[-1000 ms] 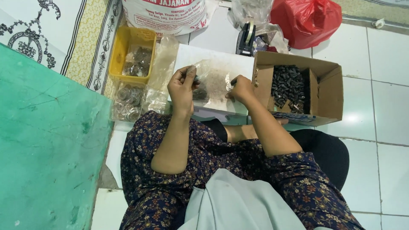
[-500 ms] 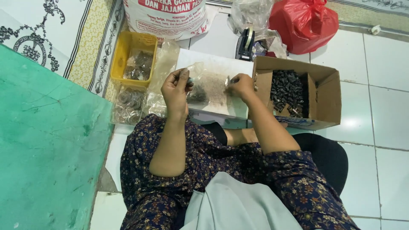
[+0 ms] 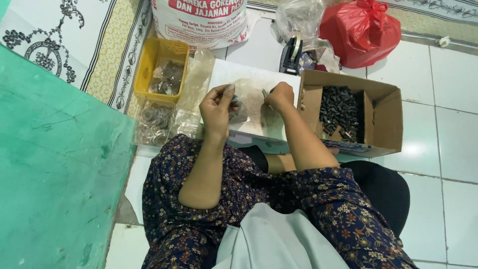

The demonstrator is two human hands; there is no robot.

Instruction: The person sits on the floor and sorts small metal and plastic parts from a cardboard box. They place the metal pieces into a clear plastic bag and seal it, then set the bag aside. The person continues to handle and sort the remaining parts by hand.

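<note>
A yellow tray (image 3: 147,65) is sitting by a brown box (image 3: 383,114) of black pieces (image 3: 338,107). A red bag (image 3: 361,32) is lying beyond. Sleeves (image 3: 174,189) are showing navy floral print; a wall (image 3: 50,164) is showing green.

Left hand (image 3: 217,103) raised, fingers pinched, right hand (image 3: 280,94) fisted, both forearms extended forward

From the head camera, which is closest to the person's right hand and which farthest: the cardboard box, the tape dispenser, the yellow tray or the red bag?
From the right hand:
1. Cardboard box, just beside it on the right.
2. Tape dispenser, on the floor beyond it.
3. Red bag and yellow tray: too close to call, on opposite sides.
</note>
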